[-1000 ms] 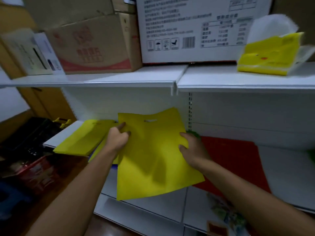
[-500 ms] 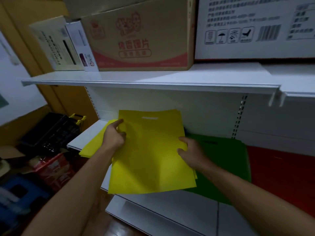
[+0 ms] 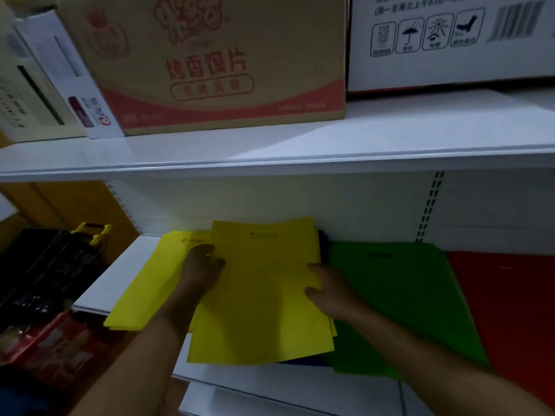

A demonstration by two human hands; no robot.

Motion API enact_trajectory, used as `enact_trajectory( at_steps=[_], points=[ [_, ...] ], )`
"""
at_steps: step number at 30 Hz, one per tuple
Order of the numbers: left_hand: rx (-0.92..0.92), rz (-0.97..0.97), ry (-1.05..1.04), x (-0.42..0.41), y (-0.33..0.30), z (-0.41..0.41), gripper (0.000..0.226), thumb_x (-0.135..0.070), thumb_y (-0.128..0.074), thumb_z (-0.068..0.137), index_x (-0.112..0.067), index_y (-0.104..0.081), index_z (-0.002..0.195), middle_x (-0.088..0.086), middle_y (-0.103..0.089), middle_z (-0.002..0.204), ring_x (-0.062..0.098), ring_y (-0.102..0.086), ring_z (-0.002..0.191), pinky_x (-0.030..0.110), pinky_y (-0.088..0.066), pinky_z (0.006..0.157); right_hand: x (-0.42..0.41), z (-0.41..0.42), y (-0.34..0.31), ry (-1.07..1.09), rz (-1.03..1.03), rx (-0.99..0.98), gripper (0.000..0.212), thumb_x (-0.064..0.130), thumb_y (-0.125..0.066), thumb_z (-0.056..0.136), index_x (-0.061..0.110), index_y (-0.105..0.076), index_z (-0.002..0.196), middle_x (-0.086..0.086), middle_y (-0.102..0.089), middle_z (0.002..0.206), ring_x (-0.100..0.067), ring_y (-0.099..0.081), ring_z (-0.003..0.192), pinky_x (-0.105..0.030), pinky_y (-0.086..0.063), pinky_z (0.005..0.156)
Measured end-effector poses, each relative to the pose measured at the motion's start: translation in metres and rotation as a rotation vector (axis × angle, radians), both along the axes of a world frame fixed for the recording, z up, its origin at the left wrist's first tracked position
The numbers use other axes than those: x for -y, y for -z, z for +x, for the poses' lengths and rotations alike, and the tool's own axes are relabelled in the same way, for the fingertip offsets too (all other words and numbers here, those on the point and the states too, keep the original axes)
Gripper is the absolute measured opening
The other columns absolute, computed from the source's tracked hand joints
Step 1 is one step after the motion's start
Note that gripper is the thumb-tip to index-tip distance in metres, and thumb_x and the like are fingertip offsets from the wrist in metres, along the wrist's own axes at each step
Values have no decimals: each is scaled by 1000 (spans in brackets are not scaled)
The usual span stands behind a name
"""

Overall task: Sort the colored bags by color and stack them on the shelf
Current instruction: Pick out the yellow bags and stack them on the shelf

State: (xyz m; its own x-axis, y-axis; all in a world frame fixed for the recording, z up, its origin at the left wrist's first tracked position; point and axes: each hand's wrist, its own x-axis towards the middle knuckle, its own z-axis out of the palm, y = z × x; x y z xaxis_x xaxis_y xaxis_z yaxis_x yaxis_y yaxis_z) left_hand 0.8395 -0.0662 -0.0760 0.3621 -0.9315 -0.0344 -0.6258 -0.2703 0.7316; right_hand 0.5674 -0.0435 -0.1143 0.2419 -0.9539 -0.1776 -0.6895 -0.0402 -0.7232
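Head view: the top yellow bag lies on the lower shelf over a second yellow bag, beside the green bag. The left hand and right hand pinch its 2 side edges. Overhanging the front lip, it could slide off once released.

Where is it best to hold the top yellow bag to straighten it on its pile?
Probably by its two long side edges, coming from the front. The yellow bag lies flat with its handle slot toward the back wall, and the left hand and right hand already sit at those edges.
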Motion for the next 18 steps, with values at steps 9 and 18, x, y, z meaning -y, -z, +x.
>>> enact_trajectory(
  at_steps=[9, 18],
  points=[
    [-38, 111, 115, 46, 48, 15, 72, -11, -74, 82, 4, -37, 142, 20, -36, 149, 32, -40, 134, 40, -34, 110, 20, 24, 38, 2, 67, -252, 72, 43, -46, 99, 19, -8, 156, -3, -6, 163, -24, -9, 149, -35, -15, 120],
    [-30, 253, 221, 57, 74, 17, 77, -17, -68, 88, -1, -24, 149, 18, -27, 154, 32, -34, 138, 39, -32, 110, 25, 19, 57, -15, 126, -415, 75, 46, -44, 99, 25, 0, 156, -5, 10, 163, -29, 2, 149, -42, -12, 121]
  ],
)
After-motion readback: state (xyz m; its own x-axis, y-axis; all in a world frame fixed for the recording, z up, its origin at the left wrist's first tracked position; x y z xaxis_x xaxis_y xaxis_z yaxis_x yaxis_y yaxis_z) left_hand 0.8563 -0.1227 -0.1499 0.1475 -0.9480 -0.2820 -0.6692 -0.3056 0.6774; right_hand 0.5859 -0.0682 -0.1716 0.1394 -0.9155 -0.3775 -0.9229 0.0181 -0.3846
